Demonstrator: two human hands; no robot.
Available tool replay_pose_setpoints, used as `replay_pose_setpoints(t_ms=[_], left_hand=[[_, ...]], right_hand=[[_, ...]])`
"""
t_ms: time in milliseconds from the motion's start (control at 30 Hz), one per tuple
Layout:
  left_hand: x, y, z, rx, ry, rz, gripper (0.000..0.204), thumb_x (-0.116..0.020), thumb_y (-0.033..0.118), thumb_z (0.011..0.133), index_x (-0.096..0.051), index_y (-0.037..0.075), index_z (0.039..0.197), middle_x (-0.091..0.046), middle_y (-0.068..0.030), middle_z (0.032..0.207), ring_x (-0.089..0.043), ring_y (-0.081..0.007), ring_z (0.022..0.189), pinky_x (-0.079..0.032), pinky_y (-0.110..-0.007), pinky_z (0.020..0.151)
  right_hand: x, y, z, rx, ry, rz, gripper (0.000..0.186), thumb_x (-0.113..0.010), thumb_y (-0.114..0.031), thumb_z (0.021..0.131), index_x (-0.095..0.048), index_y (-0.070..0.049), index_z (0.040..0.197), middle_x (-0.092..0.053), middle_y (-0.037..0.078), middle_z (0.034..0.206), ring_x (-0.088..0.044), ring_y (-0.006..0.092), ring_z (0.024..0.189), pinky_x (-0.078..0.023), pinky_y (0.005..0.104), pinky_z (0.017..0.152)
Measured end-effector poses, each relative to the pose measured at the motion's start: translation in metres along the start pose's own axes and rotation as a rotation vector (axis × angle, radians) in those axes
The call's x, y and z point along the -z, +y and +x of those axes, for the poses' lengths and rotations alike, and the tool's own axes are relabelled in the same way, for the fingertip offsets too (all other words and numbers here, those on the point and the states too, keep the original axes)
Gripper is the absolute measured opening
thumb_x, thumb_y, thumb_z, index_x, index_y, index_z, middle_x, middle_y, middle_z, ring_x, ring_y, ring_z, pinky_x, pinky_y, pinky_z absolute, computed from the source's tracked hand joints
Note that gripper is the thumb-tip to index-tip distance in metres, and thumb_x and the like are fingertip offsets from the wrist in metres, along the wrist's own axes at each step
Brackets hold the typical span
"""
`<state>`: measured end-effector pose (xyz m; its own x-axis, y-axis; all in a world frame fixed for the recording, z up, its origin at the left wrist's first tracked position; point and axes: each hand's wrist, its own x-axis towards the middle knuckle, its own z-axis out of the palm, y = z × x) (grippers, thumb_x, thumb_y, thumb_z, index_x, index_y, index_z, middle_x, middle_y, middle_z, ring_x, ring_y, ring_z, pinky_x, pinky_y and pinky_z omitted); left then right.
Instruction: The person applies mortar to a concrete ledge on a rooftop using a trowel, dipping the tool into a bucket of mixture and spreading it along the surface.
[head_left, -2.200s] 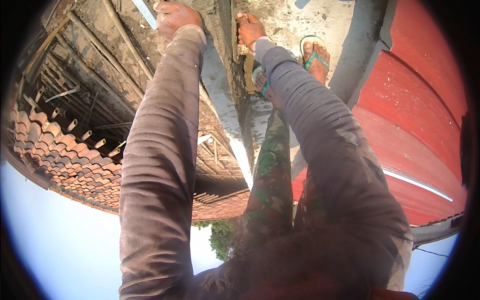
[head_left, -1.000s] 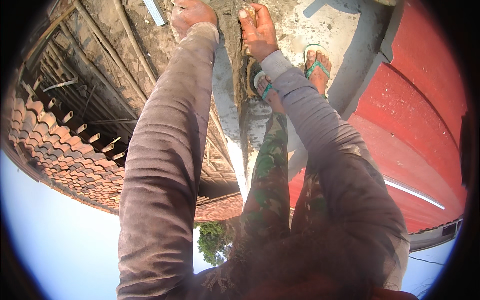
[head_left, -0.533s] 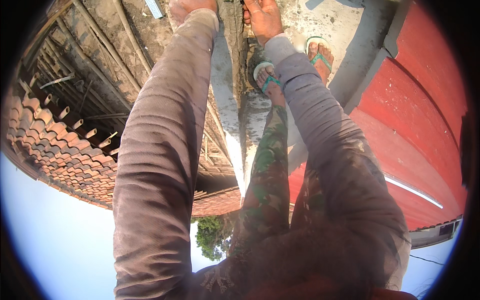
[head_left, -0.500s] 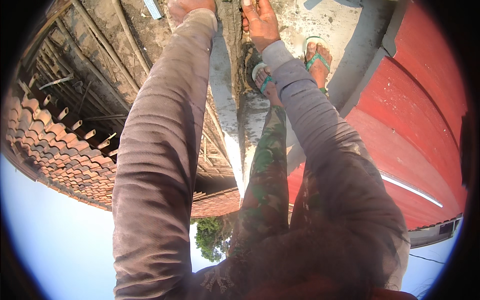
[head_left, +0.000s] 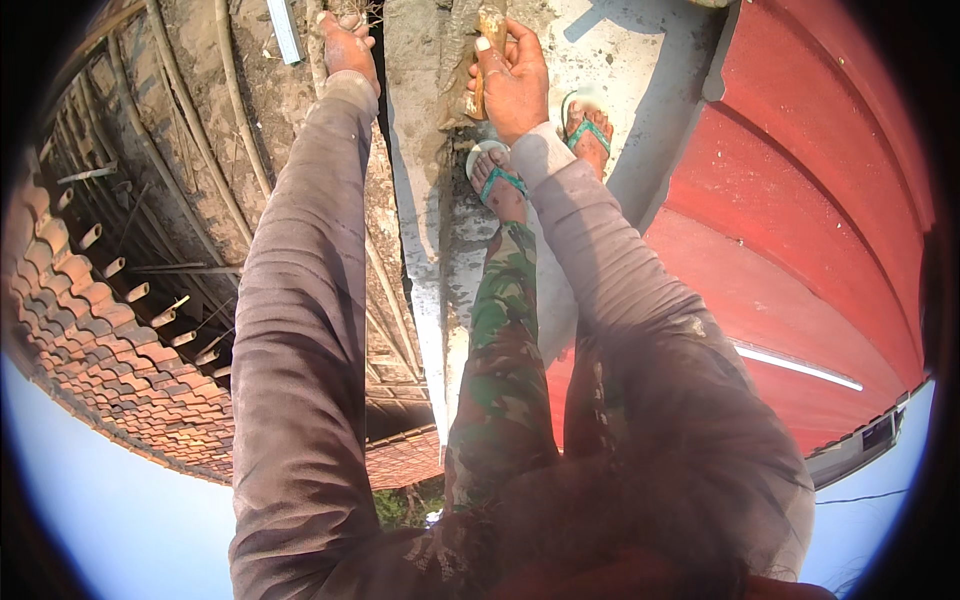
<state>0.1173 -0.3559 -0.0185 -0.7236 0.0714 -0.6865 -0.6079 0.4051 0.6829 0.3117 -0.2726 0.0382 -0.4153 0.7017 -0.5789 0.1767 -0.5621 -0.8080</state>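
Note:
My left hand [head_left: 350,48] is at the top left, its fingers curled beside a bamboo pole and the grey ledge; what they hold, if anything, is unclear. My right hand [head_left: 510,80] grips a short, rough, yellowish-brown piece like wood [head_left: 491,22], held upright against the mortar-streaked ledge [head_left: 412,150]. Below it, my feet in green-strapped sandals [head_left: 498,175] stand on pale, speckled concrete [head_left: 630,60].
On the left, bamboo poles [head_left: 210,160] lie over a crumbly brown surface, beside an open roof frame and orange clay tiles [head_left: 110,360]. A pale blue strip [head_left: 284,30] lies at the top. Red sheeting [head_left: 800,230] curves down the right. Sky and foliage show at the lower edge.
The view has shifted, so both feet sit further left and lower. My left hand has moved leftward off the grey strip. My right hand is lower, with the piece it grips showing clearly again.

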Motion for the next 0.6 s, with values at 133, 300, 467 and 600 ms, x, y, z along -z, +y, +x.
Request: replay_pose_setpoints(t_ms=[133, 300, 467, 600], left_hand=[[0.088, -0.057, -0.070, 0.011, 0.130, -0.024, 0.061, -0.037, 0.056, 0.106, -0.060, 0.004, 0.129, -0.064, -0.0151, 0.126, -0.059, -0.0280, 0.114, -0.043, -0.040, 0.102], [0.233, -0.160, -0.267, 0.166, 0.003, 0.572, 0.047, -0.044, 0.040, 0.107, -0.063, 0.000, 0.122, -0.063, -0.0203, 0.124, -0.060, -0.0338, 0.116, -0.045, -0.043, 0.100], [0.246, -0.123, -0.487, 0.331, -0.325, 0.703, 0.042, -0.054, 0.038, 0.104, -0.064, 0.001, 0.119, -0.063, -0.0220, 0.118, -0.058, -0.0398, 0.114, -0.044, -0.046, 0.100], [0.214, -0.086, -0.547, 0.386, -0.417, 0.847, 0.057, -0.057, 0.046, 0.102, -0.056, -0.002, 0.132, -0.061, -0.0265, 0.123, -0.057, -0.0432, 0.117, -0.044, -0.048, 0.102]], right_hand=[[-0.044, -0.005, 0.030, 0.337, 0.204, -0.493, 0.042, -0.066, -0.017, 0.100, -0.048, 0.000, 0.134, -0.068, 0.019, 0.109, -0.070, 0.0296, 0.095, -0.056, 0.0409, 0.082], [-0.089, 0.058, -0.110, 0.089, -0.150, -0.642, 0.048, -0.061, -0.012, 0.096, -0.044, -0.006, 0.141, -0.055, 0.024, 0.131, -0.056, 0.0435, 0.122, -0.046, 0.0501, 0.105], [-0.072, 0.056, -0.109, 0.284, 0.036, -0.512, 0.046, -0.062, -0.007, 0.095, -0.047, -0.001, 0.138, -0.056, 0.026, 0.129, -0.057, 0.0438, 0.120, -0.047, 0.0450, 0.104], [-0.068, -0.036, 0.006, 0.334, 0.150, -0.507, 0.042, -0.065, -0.008, 0.095, -0.048, 0.001, 0.132, -0.059, 0.028, 0.126, -0.059, 0.0455, 0.116, -0.047, 0.0467, 0.101]])
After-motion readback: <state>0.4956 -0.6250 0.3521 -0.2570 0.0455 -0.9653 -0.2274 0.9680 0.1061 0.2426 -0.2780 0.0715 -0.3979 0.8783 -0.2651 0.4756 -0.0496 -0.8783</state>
